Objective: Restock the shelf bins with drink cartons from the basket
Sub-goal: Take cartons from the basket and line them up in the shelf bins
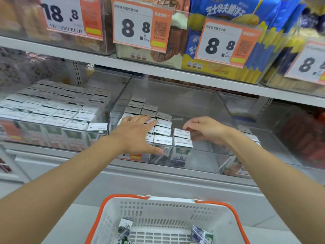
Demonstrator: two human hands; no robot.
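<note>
A clear plastic shelf bin (pixel 193 155) in the middle holds rows of white drink cartons (pixel 162 131) along its left side. My left hand (pixel 137 132) lies flat, fingers spread, on top of the cartons near the bin's front left. My right hand (pixel 205 129) hovers with loosely curled fingers beside the rightmost two cartons (pixel 182 140) and holds nothing. Below, a white basket (pixel 158 210) with orange handles holds a few loose cartons (pixel 125 226) on its floor.
The bin on the left (pixel 52 124) is packed with white cartons. The right half of the middle bin is bare. Another clear bin (pixel 274 138) stands to the right. The shelf above carries snack bags behind price tags (pixel 140 25).
</note>
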